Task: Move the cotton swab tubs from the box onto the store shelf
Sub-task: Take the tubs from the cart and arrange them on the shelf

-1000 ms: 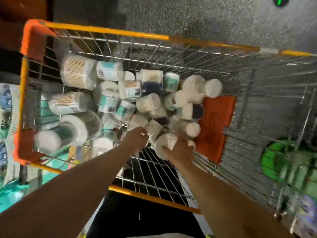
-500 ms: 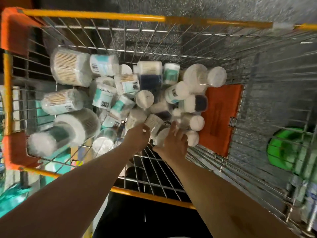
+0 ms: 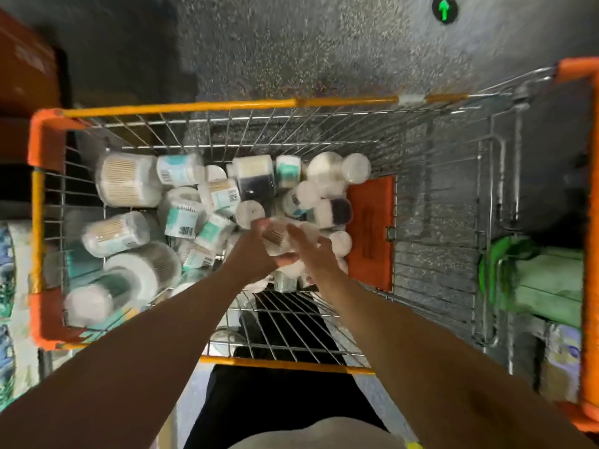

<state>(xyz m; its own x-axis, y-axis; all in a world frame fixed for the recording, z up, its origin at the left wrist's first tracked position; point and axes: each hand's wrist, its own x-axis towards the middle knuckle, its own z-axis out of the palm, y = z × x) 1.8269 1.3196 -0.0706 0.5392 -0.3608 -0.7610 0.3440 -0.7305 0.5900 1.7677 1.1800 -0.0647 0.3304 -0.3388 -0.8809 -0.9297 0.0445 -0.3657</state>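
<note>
One cotton swab tub (image 3: 276, 237) has lifted off the pile (image 3: 181, 218), gripped by the left hand (image 3: 251, 254). The right hand (image 3: 312, 254), fingers straight, touches its 3 o'clock side. Dozens remain in the cart (image 3: 181, 106); the task appears barely begun.

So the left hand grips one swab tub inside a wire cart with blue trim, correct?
Not quite: the trim is orange, not blue. The head view shows the left hand gripping one swab tub inside the wire cart, whose rim bars and corner pieces are orange.
</note>
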